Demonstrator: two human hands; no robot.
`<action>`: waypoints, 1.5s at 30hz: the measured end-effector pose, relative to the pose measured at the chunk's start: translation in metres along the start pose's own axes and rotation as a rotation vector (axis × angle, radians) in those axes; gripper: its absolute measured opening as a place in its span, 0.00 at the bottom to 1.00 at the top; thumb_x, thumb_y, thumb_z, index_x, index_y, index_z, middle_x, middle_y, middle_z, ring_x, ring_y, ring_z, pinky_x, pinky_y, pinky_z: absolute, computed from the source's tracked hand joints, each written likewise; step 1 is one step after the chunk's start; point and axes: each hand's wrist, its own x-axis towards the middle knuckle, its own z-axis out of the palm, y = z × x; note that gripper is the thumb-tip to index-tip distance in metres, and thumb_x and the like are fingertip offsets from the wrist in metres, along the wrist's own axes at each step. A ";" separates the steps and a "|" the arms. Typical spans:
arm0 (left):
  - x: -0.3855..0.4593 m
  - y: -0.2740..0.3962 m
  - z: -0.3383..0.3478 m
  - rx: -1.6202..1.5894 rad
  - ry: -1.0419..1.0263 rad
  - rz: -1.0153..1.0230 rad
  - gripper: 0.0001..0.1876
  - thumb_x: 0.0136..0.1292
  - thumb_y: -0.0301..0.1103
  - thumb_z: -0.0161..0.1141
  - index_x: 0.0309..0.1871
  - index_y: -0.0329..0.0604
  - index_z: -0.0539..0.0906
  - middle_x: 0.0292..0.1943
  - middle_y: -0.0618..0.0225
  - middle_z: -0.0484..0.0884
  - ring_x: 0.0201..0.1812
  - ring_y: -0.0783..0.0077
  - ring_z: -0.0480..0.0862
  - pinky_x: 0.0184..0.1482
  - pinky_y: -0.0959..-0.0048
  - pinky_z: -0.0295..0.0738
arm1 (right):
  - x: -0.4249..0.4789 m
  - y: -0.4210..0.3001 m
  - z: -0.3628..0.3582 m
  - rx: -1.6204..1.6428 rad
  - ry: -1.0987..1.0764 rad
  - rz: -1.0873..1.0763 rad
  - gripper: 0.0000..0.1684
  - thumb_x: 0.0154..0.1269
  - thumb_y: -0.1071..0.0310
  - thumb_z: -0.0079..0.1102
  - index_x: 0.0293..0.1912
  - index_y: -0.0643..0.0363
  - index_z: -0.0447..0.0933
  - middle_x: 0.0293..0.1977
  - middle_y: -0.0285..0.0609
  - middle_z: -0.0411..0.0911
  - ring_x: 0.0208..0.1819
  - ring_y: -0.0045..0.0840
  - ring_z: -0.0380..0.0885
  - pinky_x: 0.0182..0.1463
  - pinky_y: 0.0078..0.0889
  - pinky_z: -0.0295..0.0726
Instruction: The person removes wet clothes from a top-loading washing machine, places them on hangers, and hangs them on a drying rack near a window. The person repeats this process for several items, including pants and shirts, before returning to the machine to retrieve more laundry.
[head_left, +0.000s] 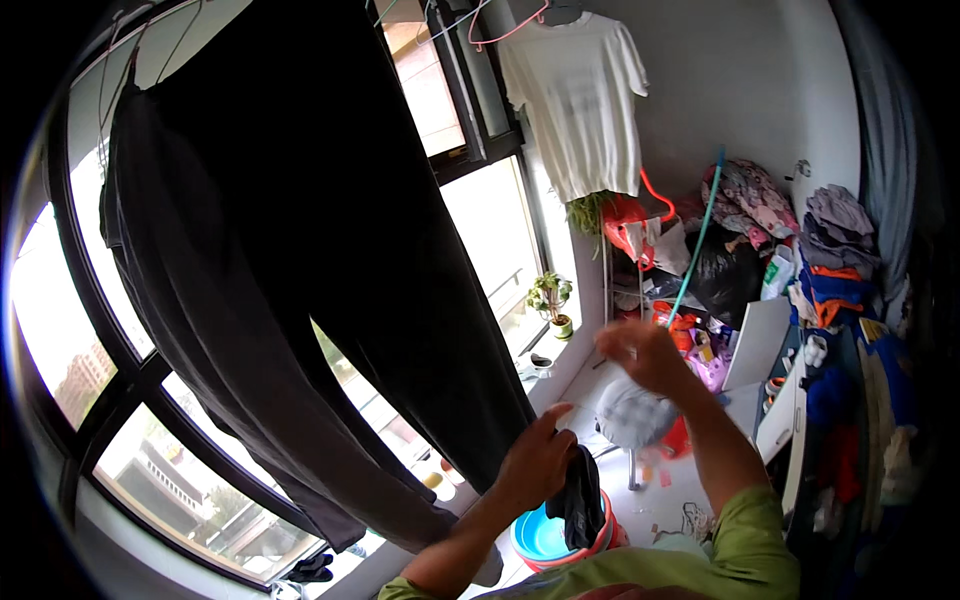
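Dark trousers hang from above at the left, in front of the windows. My left hand is beside the lower end of a trouser leg, gripping a small black cloth garment that dangles over a blue basin with a red rim. Raised to the right, my right hand is blurred, with its fingers loosely curled; nothing is seen in it. A teal pole stands behind it. The basin is partly hidden by the garment and my clothing.
A white T-shirt hangs near the corner, close to a pink hanger. A stool with a grey cover stands on the floor. A potted plant is on the windowsill. Piled clothes and a black plastic bag lie at the right.
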 end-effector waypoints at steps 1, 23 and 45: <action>0.012 -0.007 0.002 0.020 0.021 -0.020 0.06 0.52 0.25 0.65 0.33 0.37 0.80 0.58 0.56 0.70 0.42 0.61 0.81 0.45 0.66 0.78 | 0.030 0.001 -0.004 0.051 0.062 -0.032 0.09 0.59 0.63 0.63 0.37 0.57 0.80 0.31 0.47 0.82 0.34 0.37 0.82 0.37 0.35 0.79; 0.134 -0.092 0.022 0.369 0.556 -0.384 0.08 0.47 0.19 0.65 0.31 0.32 0.79 0.59 0.41 0.67 0.54 0.43 0.75 0.51 0.62 0.76 | 0.445 -0.156 -0.153 0.227 0.721 -0.548 0.36 0.60 0.41 0.54 0.52 0.67 0.74 0.50 0.59 0.76 0.55 0.45 0.74 0.62 0.41 0.69; 0.048 -0.085 -0.025 0.461 0.639 -0.599 0.06 0.48 0.17 0.63 0.31 0.31 0.78 0.62 0.40 0.64 0.44 0.49 0.81 0.51 0.64 0.74 | 0.472 -0.186 -0.074 0.449 -0.205 -0.240 0.53 0.63 0.26 0.24 0.52 0.67 0.75 0.63 0.61 0.61 0.65 0.47 0.60 0.67 0.59 0.56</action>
